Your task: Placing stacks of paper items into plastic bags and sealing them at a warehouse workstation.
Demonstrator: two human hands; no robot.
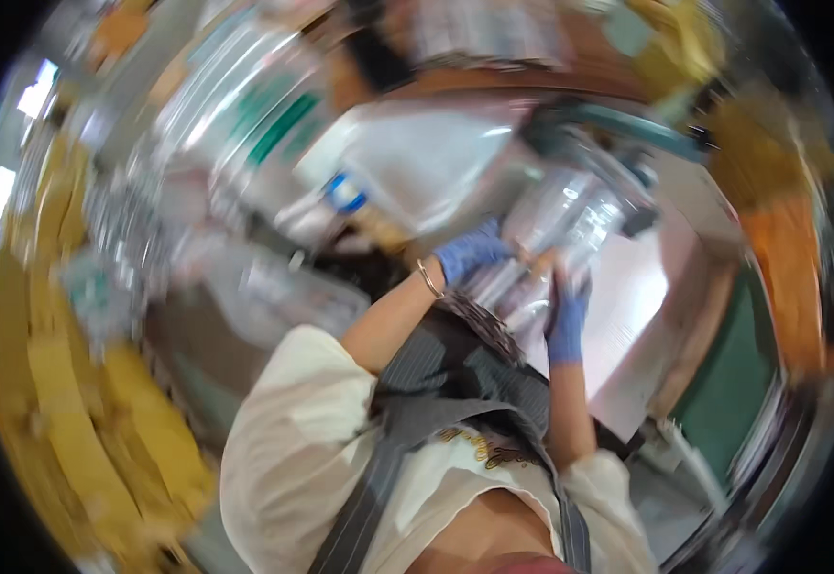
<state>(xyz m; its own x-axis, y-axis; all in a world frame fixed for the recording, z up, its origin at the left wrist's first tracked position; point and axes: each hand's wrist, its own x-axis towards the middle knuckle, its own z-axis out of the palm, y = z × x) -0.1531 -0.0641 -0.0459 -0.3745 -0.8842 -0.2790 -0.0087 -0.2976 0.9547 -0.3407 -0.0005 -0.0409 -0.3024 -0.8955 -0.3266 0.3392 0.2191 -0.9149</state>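
Observation:
A shiny clear plastic bag (575,212) lies in front of me, with both my hands at its near end. My left hand (474,253), in a blue glove and with a bracelet at the wrist, closes its fingers on the left side of the plastic. On the right edge of the same bag, my right hand (568,316), also blue-gloved, grips with its thumb towards the middle. Some bare fingertips seem to show past the gloves. What the bag contains is too smeared to make out. Under it lies a white, glossy surface (627,297).
Beyond the bag stands a grey-green bar-shaped device (632,126). Left of it lies a stack of clear plastic sheets (417,158). A large plastic-wrapped bundle with green print (254,115) is at the far left. Yellow packages (73,402) line the left; an orange one (785,277) is right.

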